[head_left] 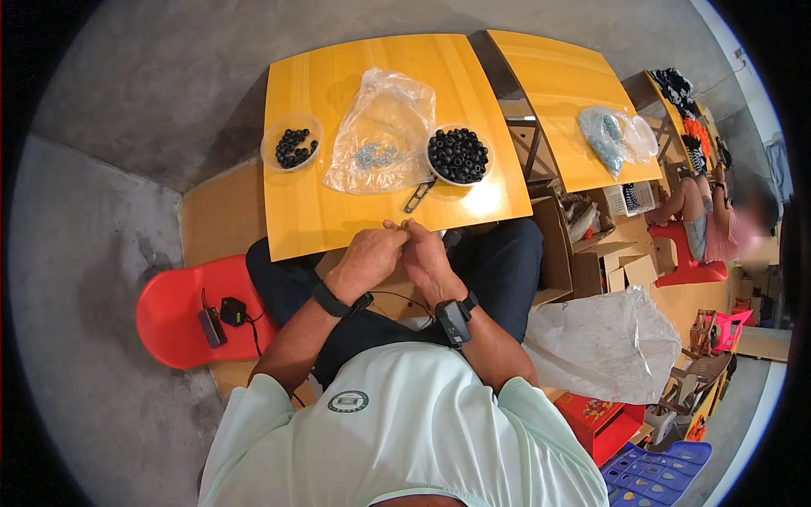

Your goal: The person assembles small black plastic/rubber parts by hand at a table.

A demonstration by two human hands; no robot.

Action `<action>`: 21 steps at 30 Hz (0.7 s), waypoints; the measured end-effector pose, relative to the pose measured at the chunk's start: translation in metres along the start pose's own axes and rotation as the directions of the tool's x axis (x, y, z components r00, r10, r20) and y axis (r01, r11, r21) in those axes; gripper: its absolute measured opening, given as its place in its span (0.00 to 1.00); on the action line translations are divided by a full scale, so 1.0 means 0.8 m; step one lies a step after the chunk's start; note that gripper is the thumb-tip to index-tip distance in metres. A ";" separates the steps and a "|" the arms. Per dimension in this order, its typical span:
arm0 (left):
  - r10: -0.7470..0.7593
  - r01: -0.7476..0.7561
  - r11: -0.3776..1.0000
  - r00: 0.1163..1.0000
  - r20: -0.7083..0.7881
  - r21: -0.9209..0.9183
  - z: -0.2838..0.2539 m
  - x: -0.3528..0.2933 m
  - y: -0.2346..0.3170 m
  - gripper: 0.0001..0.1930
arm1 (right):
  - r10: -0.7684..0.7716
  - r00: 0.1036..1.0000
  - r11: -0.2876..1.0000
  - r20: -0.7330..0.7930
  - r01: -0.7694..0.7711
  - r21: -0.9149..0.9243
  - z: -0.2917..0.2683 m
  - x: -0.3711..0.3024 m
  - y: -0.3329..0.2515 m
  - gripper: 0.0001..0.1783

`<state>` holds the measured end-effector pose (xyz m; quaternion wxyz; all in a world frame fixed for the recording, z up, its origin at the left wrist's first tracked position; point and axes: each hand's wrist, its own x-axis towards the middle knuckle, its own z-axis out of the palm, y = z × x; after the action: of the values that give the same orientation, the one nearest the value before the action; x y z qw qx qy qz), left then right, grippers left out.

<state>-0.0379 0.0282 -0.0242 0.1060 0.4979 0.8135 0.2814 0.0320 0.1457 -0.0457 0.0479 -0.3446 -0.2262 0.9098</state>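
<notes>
At the table's near edge my left hand [371, 255] and my right hand [425, 258] meet, fingertips pinched together. Both are closed, and whatever they hold is too small or hidden to make out. Just beyond them lies a small dark slotted tool [418, 197], its kind unclear. A round tub [457, 182] heaped with black bead-like pieces [458, 155] stands at the right. Left of it, a clear plastic bag [384, 110] lies flat, with small blue-grey pieces [378, 155] in it. Farther left, a clear round tub [269, 149] has fewer black pieces [294, 149].
The yellow wooden table [338, 228] adjoins a second table [541, 76] bearing a filled plastic bag [602, 144]. A red stool [173, 313] holds small black devices [221, 321]. At my right are cardboard boxes [621, 266] and a white sack [604, 342]. A person [718, 224] sits farther right.
</notes>
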 end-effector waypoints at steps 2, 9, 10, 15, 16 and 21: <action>-0.015 0.014 0.999 1.000 -0.023 -0.042 -0.009 -0.001 0.008 0.05 | 0.046 0.998 0.998 0.048 -0.048 0.029 -0.002 0.005 0.000 0.10; -0.019 0.018 0.998 1.000 -0.020 -0.058 -0.010 -0.015 0.002 0.10 | 0.054 0.992 0.988 0.113 -0.069 0.135 -0.006 0.016 0.012 0.09; -0.023 0.021 0.998 0.999 -0.026 -0.055 -0.008 -0.017 -0.002 0.10 | 0.060 0.989 0.987 0.137 -0.079 0.140 -0.003 0.015 0.012 0.09; -0.009 -0.047 0.979 0.961 -0.277 -0.197 0.006 -0.017 -0.018 0.12 | 0.057 0.973 0.988 0.225 -0.088 0.127 -0.005 0.029 0.010 0.10; -0.011 -0.047 0.979 0.959 -0.283 -0.197 0.005 -0.017 -0.021 0.12 | 0.032 0.975 0.997 0.219 -0.045 0.054 -0.005 0.032 0.007 0.10; -0.420 0.241 0.797 0.880 -0.222 -0.554 0.001 -0.029 -0.058 0.11 | -0.383 0.893 0.618 0.238 0.438 -0.653 -0.008 0.064 0.003 0.11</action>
<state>-0.0614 -0.0075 -0.0533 0.1428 0.2447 0.7903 0.5432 -0.0028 0.1587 -0.0819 0.1140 -0.2418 -0.6228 0.7352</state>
